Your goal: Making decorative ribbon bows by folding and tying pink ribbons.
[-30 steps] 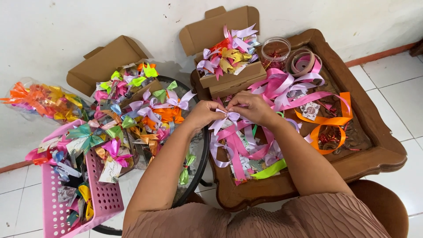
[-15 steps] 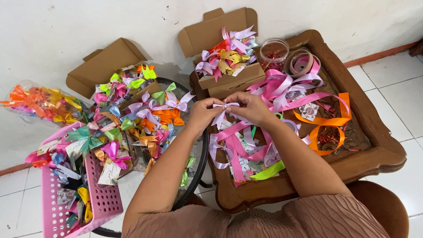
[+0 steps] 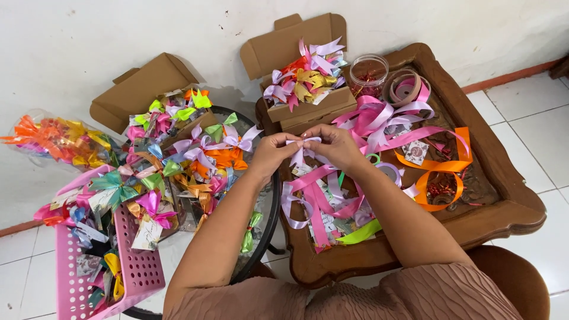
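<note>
We take the wooden counter (image 3: 504, 207) as our landmark and list from it. Item one: an open brown cardboard box (image 3: 308, 106) at the counter's far left corner, lid (image 3: 293, 44) propped against the white wall, filled with finished ribbon bows in lilac, red, gold and pink. Item two: a clear round jar (image 3: 368, 74) just right of that box, with small red bits inside. Item three: a roll of pink ribbon (image 3: 406, 88) beside the jar. Item four: a small white square tag (image 3: 417, 152) with a round dark mark, lying among loose pink ribbons (image 3: 379, 118) at the counter's middle; an orange ribbon (image 3: 441, 172) loops to its right. Item five: a second open cardboard box (image 3: 142, 89) left of the counter, on a round glass table (image 3: 269, 219), heaped with green, pink and orange bows. Item six: a pink perforated plastic basket (image 3: 139, 272), left of the counter and nearer us, holding bows with white cards. Item seven: a clear bag of orange and yellow bows (image 3: 56, 139) on the floor farthest left, by the wall. In work: our left hand (image 3: 274, 153) and right hand (image 3: 333, 145) meet over the counter's left half, each pinching with thumb and fingertips one side of a lilac ribbon bow (image 3: 303, 145) held between them above the loose pink strips.
</note>
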